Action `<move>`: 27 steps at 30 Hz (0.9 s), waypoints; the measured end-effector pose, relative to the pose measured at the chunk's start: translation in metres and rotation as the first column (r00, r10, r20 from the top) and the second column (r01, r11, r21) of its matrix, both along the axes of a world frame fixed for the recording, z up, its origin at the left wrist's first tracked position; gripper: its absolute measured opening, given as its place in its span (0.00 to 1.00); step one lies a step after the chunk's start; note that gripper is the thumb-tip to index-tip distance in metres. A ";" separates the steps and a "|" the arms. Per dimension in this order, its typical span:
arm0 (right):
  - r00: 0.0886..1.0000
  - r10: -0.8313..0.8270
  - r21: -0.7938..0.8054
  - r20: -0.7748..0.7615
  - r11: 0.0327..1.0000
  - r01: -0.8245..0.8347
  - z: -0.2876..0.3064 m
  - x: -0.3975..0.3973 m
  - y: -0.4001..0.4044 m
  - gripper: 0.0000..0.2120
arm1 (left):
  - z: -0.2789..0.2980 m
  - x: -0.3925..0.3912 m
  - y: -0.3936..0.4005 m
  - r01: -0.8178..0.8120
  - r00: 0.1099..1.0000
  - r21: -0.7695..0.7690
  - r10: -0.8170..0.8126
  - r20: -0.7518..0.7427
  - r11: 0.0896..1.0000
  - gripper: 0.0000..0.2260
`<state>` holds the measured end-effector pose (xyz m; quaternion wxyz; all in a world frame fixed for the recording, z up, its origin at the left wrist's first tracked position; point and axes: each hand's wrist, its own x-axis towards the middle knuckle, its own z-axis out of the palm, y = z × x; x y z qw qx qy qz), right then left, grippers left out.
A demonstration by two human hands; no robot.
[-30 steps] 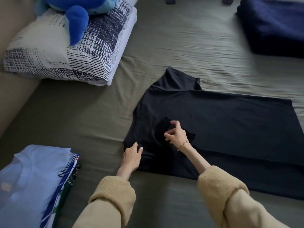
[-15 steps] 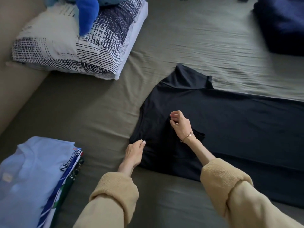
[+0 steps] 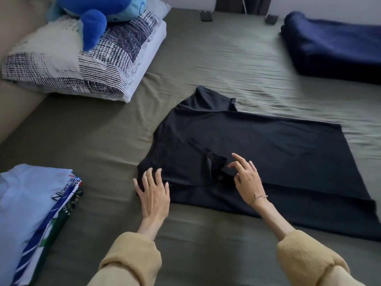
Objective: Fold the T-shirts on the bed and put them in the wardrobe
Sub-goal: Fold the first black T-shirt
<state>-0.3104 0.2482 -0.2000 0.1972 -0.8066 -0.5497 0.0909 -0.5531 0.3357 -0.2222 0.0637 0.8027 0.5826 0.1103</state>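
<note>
Looking down, we note two tan sleeves (image 3: 132, 259) nearest us. Left hand (image 3: 152, 193), fingers spread and straight, grasping nothing, rests at the near left corner of the black T-shirt (image 3: 268, 153). Right hand (image 3: 246, 179), bracelet at the wrist, fingers loosely extended over the folded-in sleeve (image 3: 216, 162); whether the fingertips touch the cloth we cannot tell. The T-shirt lies flat on the olive bed sheet (image 3: 206, 58), collar end to the left, near side already folded over, far sleeve still out. At near left, a stack of folded shirts (image 3: 31, 213), pale blue on top. Farther: patterned pillow (image 3: 82, 65) bearing a blue plush toy (image 3: 99, 15); folded navy blanket (image 3: 334, 48) at far right.
</note>
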 end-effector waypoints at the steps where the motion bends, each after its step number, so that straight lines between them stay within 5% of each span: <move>1: 1.000 -0.020 -0.038 0.005 0.999 0.020 0.001 0.007 -0.014 0.23 | -0.001 0.001 -0.008 0.061 0.998 0.027 -0.062 0.013 0.998 0.21; 8: 0.993 -0.059 -0.267 -0.102 0.963 0.030 -0.005 0.061 -0.105 0.28 | -0.014 0.039 -0.046 0.428 0.891 -0.245 -0.451 -0.044 0.870 0.34; 11: 0.983 -0.068 -0.378 -0.172 0.926 -0.002 -0.006 0.078 -0.134 0.35 | -0.015 0.052 -0.056 0.429 0.886 -0.284 -0.461 -0.054 0.858 0.37; 15: 0.999 0.029 -0.466 -0.037 0.884 -0.043 -0.013 0.096 -0.159 0.45 | -0.013 0.060 -0.050 0.393 0.897 -0.303 -0.434 -0.080 0.868 0.41; 27: 0.964 -0.056 -0.464 0.260 0.868 0.176 -0.040 0.105 -0.175 0.50 | -0.021 0.064 -0.056 0.282 0.892 -0.161 -0.320 -0.319 0.946 0.42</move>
